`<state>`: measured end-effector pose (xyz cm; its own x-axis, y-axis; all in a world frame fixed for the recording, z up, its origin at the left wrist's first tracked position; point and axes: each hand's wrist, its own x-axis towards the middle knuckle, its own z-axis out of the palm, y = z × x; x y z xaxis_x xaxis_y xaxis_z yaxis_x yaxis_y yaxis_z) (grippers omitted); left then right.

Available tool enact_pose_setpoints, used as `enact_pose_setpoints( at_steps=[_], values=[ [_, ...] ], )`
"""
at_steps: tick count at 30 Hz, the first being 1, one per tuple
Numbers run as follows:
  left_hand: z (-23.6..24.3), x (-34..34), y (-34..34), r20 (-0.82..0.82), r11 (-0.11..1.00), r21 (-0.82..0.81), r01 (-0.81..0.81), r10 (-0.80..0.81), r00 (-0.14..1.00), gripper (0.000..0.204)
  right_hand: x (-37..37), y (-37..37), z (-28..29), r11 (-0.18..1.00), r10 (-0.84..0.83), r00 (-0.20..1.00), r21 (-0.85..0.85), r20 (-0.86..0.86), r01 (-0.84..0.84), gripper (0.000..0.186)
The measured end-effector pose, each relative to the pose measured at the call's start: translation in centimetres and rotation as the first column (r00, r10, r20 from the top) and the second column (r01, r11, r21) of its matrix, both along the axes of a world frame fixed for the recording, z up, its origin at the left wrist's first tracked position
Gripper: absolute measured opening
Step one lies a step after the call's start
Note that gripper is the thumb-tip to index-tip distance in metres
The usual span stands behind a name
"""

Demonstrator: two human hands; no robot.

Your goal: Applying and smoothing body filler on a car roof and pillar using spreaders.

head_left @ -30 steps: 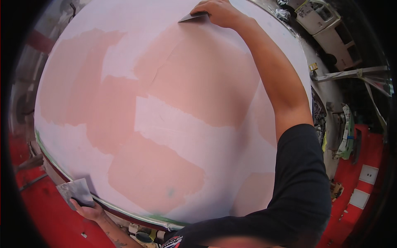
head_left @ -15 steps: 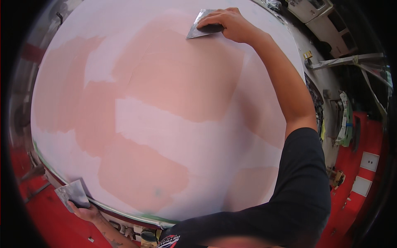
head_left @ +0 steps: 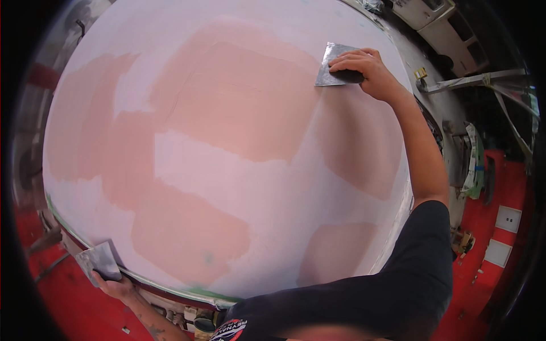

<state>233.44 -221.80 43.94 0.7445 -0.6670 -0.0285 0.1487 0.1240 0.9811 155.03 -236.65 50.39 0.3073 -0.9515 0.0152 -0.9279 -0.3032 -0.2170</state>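
Note:
A broad, curved white vehicle panel (head_left: 239,181) spreads out below me, smeared with several pink filler patches (head_left: 250,105). My right hand (head_left: 372,73) is closed round the dark grip of a wide metal filler spreader (head_left: 326,71), whose blade lies at the panel's far right, by the upper edge of a pink patch. At the near left edge, my left hand (head_left: 118,286) grips a second metal spreader (head_left: 98,260), its flat face turned up. Whether filler sits on either blade, I cannot tell.
Green masking tape (head_left: 213,296) runs along the panel's near edge. Past the right edge a metal stand (head_left: 478,80) reaches across, with a white vehicle (head_left: 438,28) behind it. Red floor (head_left: 492,204) shows at the right, with two white square plates (head_left: 497,253) on it.
My right hand has drawn its spreader rightward and nearer across the panel. The left hand with its spreader stays nearly where it was.

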Motion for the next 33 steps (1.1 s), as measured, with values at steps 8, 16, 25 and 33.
enact_pose_setpoints(
  at_steps=[8, 16, 25, 33],
  values=[
    [-0.1, -0.1, 0.1, -0.030, 0.999, 0.023, -0.040, 0.040, 0.999, 0.061, 5.8, -9.0, 0.7, 0.937, 0.074, 0.992, -0.332, -0.103, -0.105, 0.047],
    [-0.2, 0.1, 0.3, -0.007, 0.998, 0.018, -0.068, 0.068, 0.998, 0.058, 15.1, -19.1, -0.3, 0.939, 0.181, 0.979, -0.280, -0.095, -0.200, 0.040],
    [-0.3, 0.4, 0.4, 0.015, 1.000, -0.021, -0.021, 0.021, 1.000, 0.054, 15.7, -19.0, -0.2, 0.966, 0.198, 0.974, -0.145, -0.108, -0.212, 0.044],
    [-0.3, 1.0, 0.3, 0.003, 0.999, 0.007, -0.040, 0.040, 0.999, 0.057, 10.5, -12.4, 1.1, 0.964, 0.255, 0.967, -0.065, -0.028, -0.256, 0.046]
  ],
)
